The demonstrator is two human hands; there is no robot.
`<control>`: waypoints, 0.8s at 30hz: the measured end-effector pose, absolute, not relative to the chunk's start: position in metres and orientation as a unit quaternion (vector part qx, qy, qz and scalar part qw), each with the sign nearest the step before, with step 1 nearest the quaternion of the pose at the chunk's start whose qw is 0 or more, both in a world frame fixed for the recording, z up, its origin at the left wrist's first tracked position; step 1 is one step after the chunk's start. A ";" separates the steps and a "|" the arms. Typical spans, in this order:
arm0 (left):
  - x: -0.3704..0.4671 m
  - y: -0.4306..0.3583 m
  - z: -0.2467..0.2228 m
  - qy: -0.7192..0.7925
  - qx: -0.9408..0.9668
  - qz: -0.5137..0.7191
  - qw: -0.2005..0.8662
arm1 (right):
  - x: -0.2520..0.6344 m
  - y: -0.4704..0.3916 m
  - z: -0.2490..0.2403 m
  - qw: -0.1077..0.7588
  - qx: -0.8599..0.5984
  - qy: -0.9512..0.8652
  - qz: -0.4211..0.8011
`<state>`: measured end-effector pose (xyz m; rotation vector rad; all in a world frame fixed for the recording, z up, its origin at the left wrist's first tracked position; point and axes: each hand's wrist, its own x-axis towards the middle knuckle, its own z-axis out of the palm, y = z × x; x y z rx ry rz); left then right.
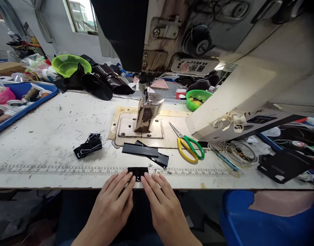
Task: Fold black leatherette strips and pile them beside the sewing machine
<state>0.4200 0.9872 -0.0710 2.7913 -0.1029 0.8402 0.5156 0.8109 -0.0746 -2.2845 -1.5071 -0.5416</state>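
A small shiny black strip (137,171), with a seam or fold line across its middle, lies on the printed ruler at the table's front edge. My left hand (113,200) rests its outstretched fingertips on the strip's left end and the table beside it. At the right end, my right hand (162,198) lies with its fingers extended, the index tip touching the strip. Neither hand is wrapped around it. Just beyond are two crossed flat black strips (140,149). A small pile of glossy black pieces (89,147) sits farther left.
A post-bed sewing machine (149,112) stands ahead, its head overhanging the table. Scissors (189,147) with yellow and green handles lie right of centre, near a blue thread snipper (227,160) and tangled cord. A blue tray (44,99) is at left; a blue chair (239,222) is below right.
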 end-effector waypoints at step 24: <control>0.439 1.014 -0.056 -0.043 0.926 0.275 0.254 | 0.538 0.837 -0.062 0.368 -0.787 -0.466 -0.169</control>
